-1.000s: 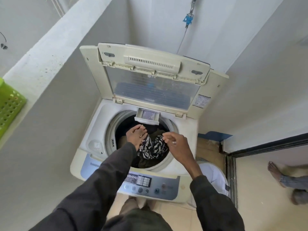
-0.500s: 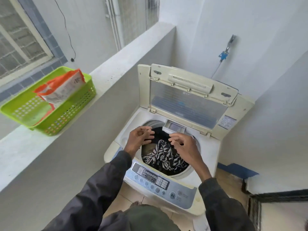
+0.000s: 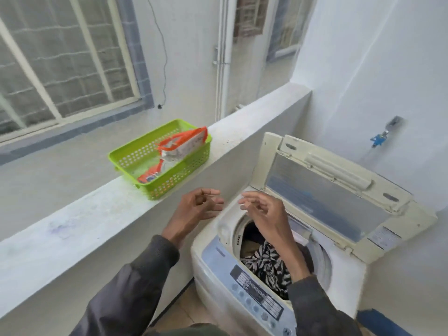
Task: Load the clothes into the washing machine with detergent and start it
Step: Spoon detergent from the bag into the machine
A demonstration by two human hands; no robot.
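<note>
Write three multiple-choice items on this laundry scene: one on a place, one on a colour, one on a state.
1. Where does the orange pouch lie? A in the basket on the ledge B in the drum C on the floor
2. What colour is the basket? A blue B green C white
3. How is the washing machine lid? A shut B removed C raised open
Answers: 1 A, the pouch leans inside the basket; 2 B, its walls are bright green; 3 C, the lid stands upright, clothes showing below.
</note>
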